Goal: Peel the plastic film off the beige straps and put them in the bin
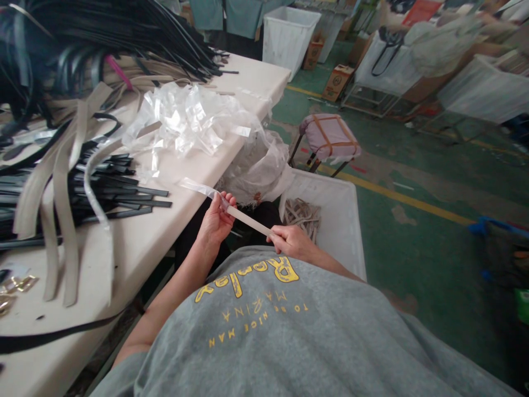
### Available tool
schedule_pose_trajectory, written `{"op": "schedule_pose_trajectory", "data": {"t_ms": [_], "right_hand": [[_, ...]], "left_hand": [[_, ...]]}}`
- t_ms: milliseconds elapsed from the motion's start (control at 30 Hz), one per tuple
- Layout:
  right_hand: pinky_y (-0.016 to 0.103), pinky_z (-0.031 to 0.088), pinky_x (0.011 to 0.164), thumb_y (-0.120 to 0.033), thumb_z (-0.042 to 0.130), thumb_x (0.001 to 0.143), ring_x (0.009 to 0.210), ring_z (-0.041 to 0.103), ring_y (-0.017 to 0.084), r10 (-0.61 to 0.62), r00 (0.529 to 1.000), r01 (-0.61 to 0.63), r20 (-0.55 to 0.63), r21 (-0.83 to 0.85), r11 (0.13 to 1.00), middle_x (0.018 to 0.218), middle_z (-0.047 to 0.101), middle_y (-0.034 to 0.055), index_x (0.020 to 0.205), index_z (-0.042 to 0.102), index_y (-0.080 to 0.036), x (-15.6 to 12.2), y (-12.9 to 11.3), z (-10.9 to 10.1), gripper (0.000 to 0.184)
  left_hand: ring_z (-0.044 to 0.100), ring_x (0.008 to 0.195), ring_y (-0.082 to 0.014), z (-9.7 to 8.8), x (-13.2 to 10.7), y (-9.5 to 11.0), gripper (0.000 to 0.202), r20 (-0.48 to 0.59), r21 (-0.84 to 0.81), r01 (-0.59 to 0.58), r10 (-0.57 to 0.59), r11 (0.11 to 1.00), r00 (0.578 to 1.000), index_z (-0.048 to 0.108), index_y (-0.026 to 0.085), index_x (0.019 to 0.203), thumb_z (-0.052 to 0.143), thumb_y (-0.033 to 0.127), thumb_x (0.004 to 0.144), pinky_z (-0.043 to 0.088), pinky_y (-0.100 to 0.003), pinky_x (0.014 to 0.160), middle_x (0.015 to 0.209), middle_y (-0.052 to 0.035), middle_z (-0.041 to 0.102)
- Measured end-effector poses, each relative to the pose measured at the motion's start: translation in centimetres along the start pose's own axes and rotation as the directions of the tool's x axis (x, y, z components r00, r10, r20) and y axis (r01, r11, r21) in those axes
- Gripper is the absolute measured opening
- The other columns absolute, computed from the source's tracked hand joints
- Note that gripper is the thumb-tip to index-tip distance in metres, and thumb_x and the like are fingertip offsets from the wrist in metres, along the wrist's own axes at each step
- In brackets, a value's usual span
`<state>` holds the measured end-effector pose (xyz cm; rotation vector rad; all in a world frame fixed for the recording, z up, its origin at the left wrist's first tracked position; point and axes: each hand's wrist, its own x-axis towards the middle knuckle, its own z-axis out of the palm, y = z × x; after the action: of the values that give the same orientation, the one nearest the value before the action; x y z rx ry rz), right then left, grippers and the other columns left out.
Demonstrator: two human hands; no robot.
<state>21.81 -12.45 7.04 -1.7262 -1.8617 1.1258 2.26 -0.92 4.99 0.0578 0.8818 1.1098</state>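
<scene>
A narrow beige strap (250, 220) stretches between my two hands in front of my shirt. My left hand (217, 219) is closed round its upper left part, where a clear plastic sleeve (198, 187) sticks out past the fingers toward the table. At the strap's lower right end, my right hand (291, 241) grips it between thumb and fingers. Beyond my left hand, a heap of crumpled clear plastic (185, 118) lies on the white table (165, 242). Several beige straps (66, 209) rest farther left, over a bundle of black straps (136, 196).
A white bin (339, 207) with beige strips (303, 215) stands right of my lap. A padded stool (330, 135) is behind it. Black straps (136, 33) pile high on the table's far end. Gold buckles (25, 284) lie at the left. Bins (289, 36) and cartons (338, 82) stand beyond.
</scene>
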Motion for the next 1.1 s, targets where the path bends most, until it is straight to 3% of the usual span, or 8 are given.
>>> {"op": "schedule_pose_trajectory", "data": {"t_ms": [300, 433, 567, 733, 800, 933, 1033, 1100], "right_hand": [[0.021, 0.039, 0.056, -0.024, 0.045, 0.095, 0.051, 0.054, 0.01, 0.008, 0.999, -0.004, -0.045, 0.102, 0.995, 0.061, 0.066, -0.0005, 0.086, 0.067, -0.015, 0.2, 0.1, 0.4, 0.025], [0.021, 0.039, 0.051, -0.026, 0.044, 0.096, 0.045, 0.051, 0.009, 0.033, 0.998, -0.023, -0.044, 0.204, 0.979, 0.059, 0.064, -0.0013, 0.087, 0.064, -0.016, 1.3, -0.1, 1.3, 0.024], [0.021, 0.04, 0.048, -0.03, 0.044, 0.096, 0.045, 0.052, 0.009, -0.03, 0.995, 0.048, -0.094, 0.195, 0.98, 0.061, 0.062, -0.0015, 0.084, 0.062, -0.017, 1.7, -0.2, 1.0, 0.025], [0.02, 0.043, 0.047, -0.037, 0.045, 0.097, 0.047, 0.058, 0.01, -0.101, 0.987, 0.128, -0.128, 0.223, 0.967, 0.071, 0.067, -0.002, 0.122, 0.058, -0.02, 0.2, 1.1, -0.8, 0.033], [0.022, 0.044, 0.046, -0.037, 0.042, 0.097, 0.044, 0.058, 0.011, -0.103, 0.985, 0.132, -0.136, 0.221, 0.966, 0.07, 0.067, -0.0021, 0.127, 0.055, -0.02, 0.1, 1.7, -1.2, 0.037], [0.026, 0.05, 0.054, -0.039, 0.045, 0.097, 0.052, 0.065, 0.016, -0.185, 0.956, 0.181, -0.226, -0.036, 0.983, 0.071, 0.071, 0.0014, 0.112, 0.065, -0.021, 2.1, 1.4, -1.6, 0.031], [0.031, 0.054, 0.07, -0.036, 0.049, 0.097, 0.079, 0.073, 0.022, -0.336, 0.889, 0.245, -0.311, -0.297, 0.923, 0.089, 0.076, 0.0068, 0.1, 0.07, -0.022, 5.2, -0.8, -1.8, 0.026], [0.032, 0.054, 0.079, -0.031, 0.048, 0.098, 0.09, 0.073, 0.023, -0.449, 0.844, 0.341, -0.294, -0.352, 0.871, 0.103, 0.076, 0.008, 0.107, 0.07, -0.021, 7.9, -3.5, -1.4, 0.025]], "left_hand": [[0.071, 0.068, -0.0102, 0.4, -0.5, -0.9, 0.019, 0.01, 0.027, 0.013, -0.013, 1.0, 1.0, 0.066, 0.017, 0.087, 0.058, 0.029, 0.099, 0.056, -0.019, 0.068, 0.08, -0.0019, 0.072], [0.071, 0.069, -0.0122, 0.5, -1.3, -2.7, 0.016, 0.076, 0.118, -0.018, 0.009, 0.993, 0.997, 0.067, 0.016, 0.085, 0.062, 0.026, 0.096, 0.055, -0.019, 0.063, 0.078, -0.0034, 0.073], [0.07, 0.068, -0.0159, 0.5, -1.9, -4.8, 0.019, 0.199, 0.211, 0.003, -0.046, 0.977, 0.979, 0.071, 0.012, 0.086, 0.078, 0.03, 0.083, 0.055, -0.024, 0.063, 0.078, -0.0071, 0.073], [0.068, 0.071, -0.0161, 1.0, -2.7, -5.4, 0.043, 0.286, 0.186, -0.03, -0.025, 0.982, 0.958, 0.074, 0.011, 0.088, 0.091, 0.043, 0.065, 0.054, -0.026, 0.07, 0.081, -0.0084, 0.073], [0.068, 0.073, -0.0164, 1.3, -3.1, -5.5, 0.045, 0.339, 0.19, -0.02, -0.047, 0.982, 0.94, 0.074, 0.01, 0.088, 0.092, 0.044, 0.063, 0.054, -0.027, 0.071, 0.081, -0.0083, 0.073], [0.067, 0.073, -0.016, 0.8, -2.5, -6.1, 0.039, 0.381, 0.16, 0.029, -0.089, 0.987, 0.92, 0.073, 0.01, 0.087, 0.089, 0.041, 0.068, 0.053, -0.026, 0.069, 0.082, -0.0071, 0.071], [0.065, 0.07, -0.0128, -0.7, -0.7, -6.5, 0.029, 0.276, 0.149, 0.074, -0.114, 0.986, 0.954, 0.071, 0.013, 0.087, 0.084, 0.035, 0.074, 0.051, -0.022, 0.068, 0.08, -0.0048, 0.07], [0.062, 0.063, -0.0103, -1.7, 0.5, -6.7, 0.018, 0.222, 0.24, 0.098, -0.153, 0.966, 0.963, 0.068, 0.014, 0.081, 0.078, 0.029, 0.078, 0.05, -0.02, 0.063, 0.072, -0.0021, 0.067]]}}
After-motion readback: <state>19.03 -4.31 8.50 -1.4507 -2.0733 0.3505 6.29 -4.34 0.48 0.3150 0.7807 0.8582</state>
